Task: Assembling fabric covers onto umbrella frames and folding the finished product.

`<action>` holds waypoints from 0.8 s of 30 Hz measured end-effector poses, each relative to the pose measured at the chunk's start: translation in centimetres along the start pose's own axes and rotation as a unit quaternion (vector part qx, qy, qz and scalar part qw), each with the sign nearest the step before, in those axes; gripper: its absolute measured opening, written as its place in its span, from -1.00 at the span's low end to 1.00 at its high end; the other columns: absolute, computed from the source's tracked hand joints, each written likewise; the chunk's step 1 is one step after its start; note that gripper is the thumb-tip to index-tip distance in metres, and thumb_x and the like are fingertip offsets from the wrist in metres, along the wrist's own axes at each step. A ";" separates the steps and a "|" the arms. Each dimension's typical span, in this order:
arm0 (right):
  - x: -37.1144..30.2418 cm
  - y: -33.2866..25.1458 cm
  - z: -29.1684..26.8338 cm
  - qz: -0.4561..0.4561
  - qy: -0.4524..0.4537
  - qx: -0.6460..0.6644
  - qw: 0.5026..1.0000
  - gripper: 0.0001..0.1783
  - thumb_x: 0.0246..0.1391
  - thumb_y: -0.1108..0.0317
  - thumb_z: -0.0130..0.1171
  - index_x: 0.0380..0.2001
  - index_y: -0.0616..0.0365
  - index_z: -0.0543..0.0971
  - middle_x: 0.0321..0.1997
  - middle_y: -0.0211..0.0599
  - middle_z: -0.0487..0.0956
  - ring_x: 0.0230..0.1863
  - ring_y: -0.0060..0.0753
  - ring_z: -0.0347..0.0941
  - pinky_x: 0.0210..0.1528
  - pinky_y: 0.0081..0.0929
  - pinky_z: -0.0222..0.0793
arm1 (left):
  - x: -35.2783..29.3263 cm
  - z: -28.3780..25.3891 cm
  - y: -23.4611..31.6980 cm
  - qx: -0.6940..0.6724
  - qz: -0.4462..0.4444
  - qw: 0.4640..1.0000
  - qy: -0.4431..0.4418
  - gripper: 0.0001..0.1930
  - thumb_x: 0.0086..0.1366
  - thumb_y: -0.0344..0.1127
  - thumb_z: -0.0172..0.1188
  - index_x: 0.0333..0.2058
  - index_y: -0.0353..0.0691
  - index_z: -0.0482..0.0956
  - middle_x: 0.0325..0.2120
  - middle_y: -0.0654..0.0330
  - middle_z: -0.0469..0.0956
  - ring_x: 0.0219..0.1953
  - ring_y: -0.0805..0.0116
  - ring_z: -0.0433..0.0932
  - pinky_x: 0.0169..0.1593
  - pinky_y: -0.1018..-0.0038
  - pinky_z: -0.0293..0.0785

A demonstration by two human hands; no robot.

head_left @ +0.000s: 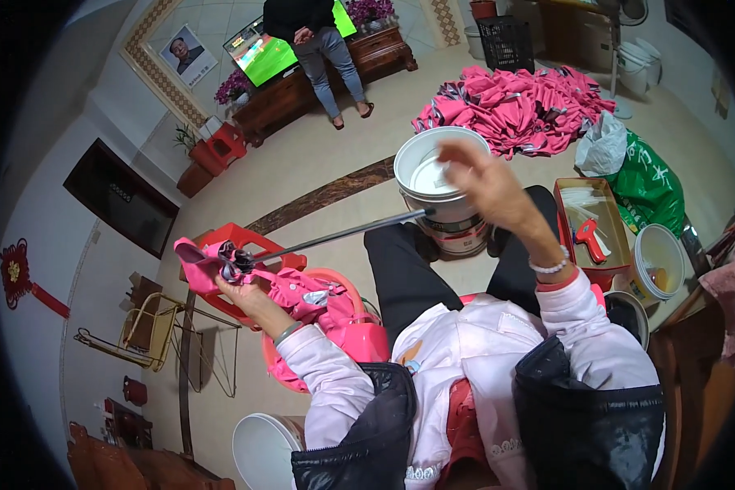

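Observation:
My left hand [241,294] is closed around the bunched pink canopy of an umbrella [343,229]. Its dark metal shaft slants up to the right, and the end stops beside the white bucket [398,173] between my knees. Over that bucket's right rim is my right hand [494,192], its fingers bent and smeared by motion, so I cannot make out whether they hold anything. Small white pieces show inside the bucket. Below my left hand, more pink fabric lies in a pink tub [271,359], next to a red plastic stool [292,260].
A big pile of pink umbrellas [514,110] lies on the floor ahead. To my right stand a box [559,196] with white sticks and a red glue gun [590,239], a green bag [649,188] and another bucket [660,261]. A person [322,57] stands by the television.

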State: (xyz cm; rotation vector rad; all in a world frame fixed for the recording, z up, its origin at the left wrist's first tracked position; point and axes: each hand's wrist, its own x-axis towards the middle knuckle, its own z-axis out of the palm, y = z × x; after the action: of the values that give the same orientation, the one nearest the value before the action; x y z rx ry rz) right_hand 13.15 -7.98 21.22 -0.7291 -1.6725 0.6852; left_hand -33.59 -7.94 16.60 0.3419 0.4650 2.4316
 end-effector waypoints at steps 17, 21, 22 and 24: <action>1.1 3.6 8.7 -0.090 0.026 -0.034 0.995 -0.58 0.18 0.18 -0.22 -0.03 0.26 0.34 -0.06 -0.09 0.40 0.03 -0.36 0.29 0.07 -0.52 0.15 | -6.0 9.0 -6.2 -0.030 -0.116 0.986 -0.116 -0.77 0.05 -0.26 0.20 -0.31 -0.20 0.52 -0.39 0.21 0.54 -0.36 0.29 0.53 -0.25 0.32 0.54; 0.4 3.8 6.6 0.003 0.054 0.134 0.989 -0.52 0.13 0.08 -0.17 0.01 0.17 0.28 -0.01 -0.24 0.37 0.07 -0.40 0.25 0.09 -0.46 0.08 | -6.1 8.5 -3.9 -0.022 -0.055 0.996 -0.072 -0.79 0.05 -0.27 0.20 -0.33 -0.19 0.53 -0.39 0.23 0.54 -0.37 0.33 0.53 -0.26 0.37 0.53; 0.8 4.1 5.2 0.031 0.099 0.185 0.977 -0.50 0.12 0.04 -0.17 0.02 0.15 0.28 -0.03 -0.26 0.37 0.06 -0.43 0.24 0.08 -0.45 0.08 | -5.6 8.3 -3.3 -0.023 -0.053 0.995 -0.078 -0.76 0.06 -0.23 0.19 -0.32 -0.21 0.51 -0.41 0.22 0.53 -0.40 0.34 0.53 -0.28 0.39 0.54; 1.6 3.1 3.8 0.120 0.170 0.260 0.943 -0.46 0.10 -0.05 -0.15 0.02 0.08 0.29 -0.07 -0.35 0.39 0.03 -0.48 0.25 0.04 -0.40 0.09 | -5.0 7.7 -2.2 -0.005 -0.009 0.993 -0.115 -0.73 0.08 -0.20 0.16 -0.30 -0.24 0.48 -0.44 0.21 0.51 -0.45 0.33 0.52 -0.33 0.42 0.53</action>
State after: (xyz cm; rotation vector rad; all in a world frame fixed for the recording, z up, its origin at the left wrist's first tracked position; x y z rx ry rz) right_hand 9.51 -5.04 19.08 -0.6260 -1.0287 1.0573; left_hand -25.87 -7.62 22.01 0.6019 0.3540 2.3395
